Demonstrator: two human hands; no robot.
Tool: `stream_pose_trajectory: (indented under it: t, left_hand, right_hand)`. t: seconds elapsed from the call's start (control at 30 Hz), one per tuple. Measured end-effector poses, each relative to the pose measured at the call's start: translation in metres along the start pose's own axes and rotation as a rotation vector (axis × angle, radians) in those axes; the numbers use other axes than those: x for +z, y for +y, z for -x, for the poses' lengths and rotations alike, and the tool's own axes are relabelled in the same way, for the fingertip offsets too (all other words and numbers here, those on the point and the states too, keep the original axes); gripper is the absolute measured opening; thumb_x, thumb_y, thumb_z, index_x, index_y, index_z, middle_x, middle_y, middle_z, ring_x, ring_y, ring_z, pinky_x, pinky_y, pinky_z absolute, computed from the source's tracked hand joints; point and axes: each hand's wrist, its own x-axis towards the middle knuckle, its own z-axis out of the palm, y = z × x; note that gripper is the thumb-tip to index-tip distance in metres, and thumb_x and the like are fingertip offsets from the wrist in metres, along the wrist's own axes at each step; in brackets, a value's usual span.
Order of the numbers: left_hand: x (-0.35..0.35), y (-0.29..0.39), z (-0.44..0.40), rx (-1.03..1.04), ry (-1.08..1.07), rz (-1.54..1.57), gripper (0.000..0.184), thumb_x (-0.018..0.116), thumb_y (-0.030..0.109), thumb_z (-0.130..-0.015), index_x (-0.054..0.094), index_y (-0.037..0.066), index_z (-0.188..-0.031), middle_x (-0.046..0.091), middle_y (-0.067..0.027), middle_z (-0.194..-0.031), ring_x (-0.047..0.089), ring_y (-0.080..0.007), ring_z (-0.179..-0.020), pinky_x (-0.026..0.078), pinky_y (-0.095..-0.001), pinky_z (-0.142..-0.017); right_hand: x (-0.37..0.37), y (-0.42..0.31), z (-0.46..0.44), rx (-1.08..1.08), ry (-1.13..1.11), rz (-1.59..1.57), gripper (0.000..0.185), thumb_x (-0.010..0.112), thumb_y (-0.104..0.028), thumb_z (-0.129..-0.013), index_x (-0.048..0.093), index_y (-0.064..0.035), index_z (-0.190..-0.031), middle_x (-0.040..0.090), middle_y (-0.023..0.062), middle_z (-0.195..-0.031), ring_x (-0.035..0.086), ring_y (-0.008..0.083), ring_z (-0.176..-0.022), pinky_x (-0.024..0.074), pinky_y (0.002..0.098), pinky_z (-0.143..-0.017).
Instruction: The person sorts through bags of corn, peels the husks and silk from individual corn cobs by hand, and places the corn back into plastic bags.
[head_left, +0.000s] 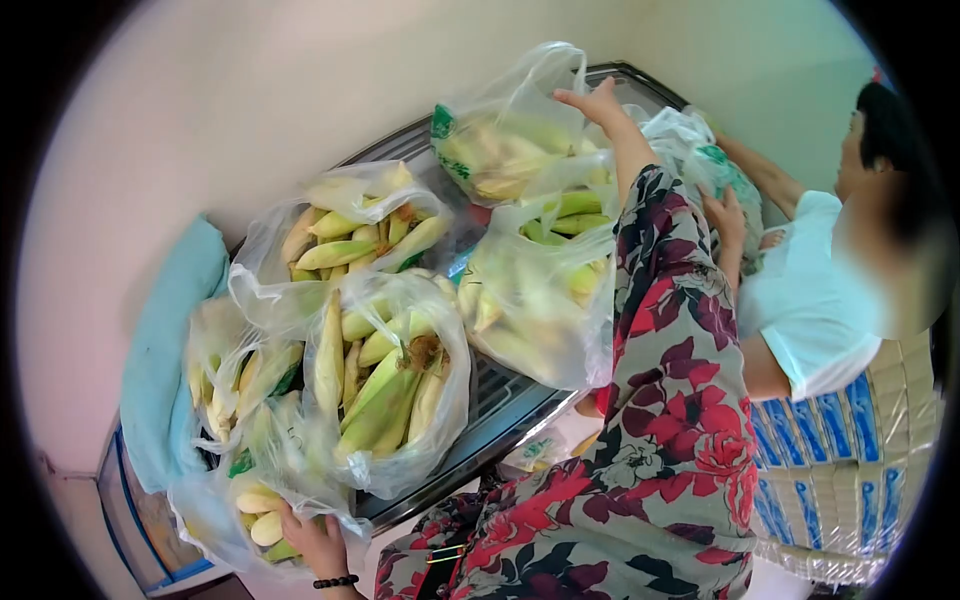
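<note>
My left hand (319, 544), with a black beaded bracelet at the wrist, is at the lower left, its fingers closed at the edge of a clear plastic bag (205, 505) holding ears of corn (266, 528). My right hand (600, 105), at the end of a floral sleeve (680, 330), reaches far out with fingers spread beside the top of another bag of corn (505, 150). Between my hands stand more open bags of corn in husks, one with green ears (385, 400), one behind it (345, 235) and one beside my sleeve (540, 320).
The bags stand on a dark ridged table (500, 395) with a shiny rim. A light blue cushion-like roll (175, 350) lies along the wall. On the right, a person in a light shirt (815, 300) handles another plastic bag (735, 185), near stacked wrapped packages (850, 470).
</note>
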Motion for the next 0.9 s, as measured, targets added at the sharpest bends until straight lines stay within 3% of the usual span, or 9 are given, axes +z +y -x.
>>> stream_pose_trajectory:
  t: [0.07,0.17,0.33,0.4,0.6,0.7,0.77,0.83,0.9]
  left_hand:
    - [0.003,0.006,0.004,-0.008,0.018,-0.020,0.046,0.064,0.012,-0.071,0.050,0.002,-0.114,0.036,-0.0254,-0.131,0.036,-0.0437,-0.116,0.030,-0.0487,-0.096]
    - [0.008,0.004,0.009,-0.024,-0.031,-0.036,0.047,0.064,0.012,-0.071,0.049,0.002,-0.114,0.037,-0.0261,-0.129,0.037,-0.0442,-0.115,0.030,-0.0494,-0.096]
    - [0.011,0.010,0.000,-0.053,-0.067,0.004,0.050,0.064,0.009,-0.069,0.048,0.001,-0.116,0.039,-0.0264,-0.127,0.038,-0.0438,-0.114,0.030,-0.0492,-0.096]
    - [0.013,0.011,-0.004,-0.054,-0.071,0.032,0.050,0.064,0.008,-0.069,0.047,0.000,-0.116,0.039,-0.0267,-0.126,0.038,-0.0446,-0.113,0.030,-0.0490,-0.096]
    - [0.014,0.019,-0.011,-0.010,-0.105,0.092,0.053,0.064,0.007,-0.070,0.045,-0.001,-0.119,0.039,-0.0275,-0.126,0.037,-0.0459,-0.113,0.031,-0.0489,-0.096]
    - [0.015,0.019,-0.013,0.022,-0.133,0.033,0.053,0.064,0.007,-0.071,0.044,-0.001,-0.120,0.039,-0.0277,-0.125,0.037,-0.0461,-0.113,0.031,-0.0493,-0.096]
    - [0.016,0.017,-0.013,0.019,-0.135,0.026,0.053,0.065,0.008,-0.071,0.045,-0.001,-0.119,0.039,-0.0277,-0.125,0.037,-0.0461,-0.113,0.031,-0.0493,-0.096]
    - [0.012,0.020,-0.014,0.019,-0.132,0.035,0.051,0.065,0.008,-0.071,0.046,-0.001,-0.118,0.039,-0.0274,-0.125,0.037,-0.0460,-0.113,0.031,-0.0493,-0.096]
    - [0.008,0.024,-0.016,0.003,-0.134,0.043,0.050,0.065,0.008,-0.071,0.048,0.000,-0.117,0.040,-0.0271,-0.125,0.037,-0.0459,-0.112,0.031,-0.0491,-0.096]
  right_hand:
    - [0.029,0.013,-0.012,-0.015,0.031,0.005,0.107,0.078,-0.056,-0.053,0.037,0.0120,-0.125,0.046,0.0256,-0.127,0.050,0.0319,-0.115,0.0417,0.0365,-0.094]
    - [0.034,0.004,0.006,-0.298,-0.372,-0.165,0.086,0.077,-0.047,-0.059,0.047,0.0102,-0.117,0.054,0.0262,-0.117,0.054,0.0318,-0.109,0.0435,0.0382,-0.090]
    - [0.047,-0.012,0.076,-0.667,-0.824,0.691,0.028,0.055,-0.019,-0.073,0.066,-0.0024,-0.092,0.064,0.0194,-0.095,0.061,0.0344,-0.089,0.0481,0.0416,-0.077]
    - [0.036,-0.015,0.105,-0.618,-0.942,0.798,0.026,0.053,-0.016,-0.073,0.067,-0.0064,-0.093,0.065,0.0162,-0.094,0.062,0.0332,-0.087,0.0491,0.0409,-0.076]
    - [0.016,-0.004,0.140,-0.937,-1.002,0.984,0.028,0.052,-0.010,-0.073,0.067,-0.0116,-0.096,0.065,0.0119,-0.098,0.061,0.0293,-0.093,0.0483,0.0381,-0.079]
    - [0.013,-0.013,0.136,-0.693,-1.043,0.882,0.031,0.050,-0.009,-0.074,0.067,-0.0122,-0.099,0.064,0.0117,-0.100,0.060,0.0278,-0.096,0.0473,0.0381,-0.081]
    - [0.023,-0.006,0.098,-0.579,-0.876,0.513,0.032,0.049,-0.012,-0.076,0.066,-0.0123,-0.103,0.065,0.0148,-0.094,0.061,0.0278,-0.093,0.0480,0.0393,-0.080]
    - [0.013,-0.032,0.078,-0.008,-0.812,0.045,0.029,0.049,-0.015,-0.077,0.065,-0.0077,-0.100,0.065,0.0193,-0.086,0.064,0.0306,-0.082,0.0506,0.0402,-0.073]
    - [0.036,-0.033,0.054,-0.038,-0.577,0.052,0.028,0.051,-0.017,-0.078,0.066,-0.0052,-0.098,0.064,0.0216,-0.084,0.064,0.0333,-0.073,0.0516,0.0403,-0.068]
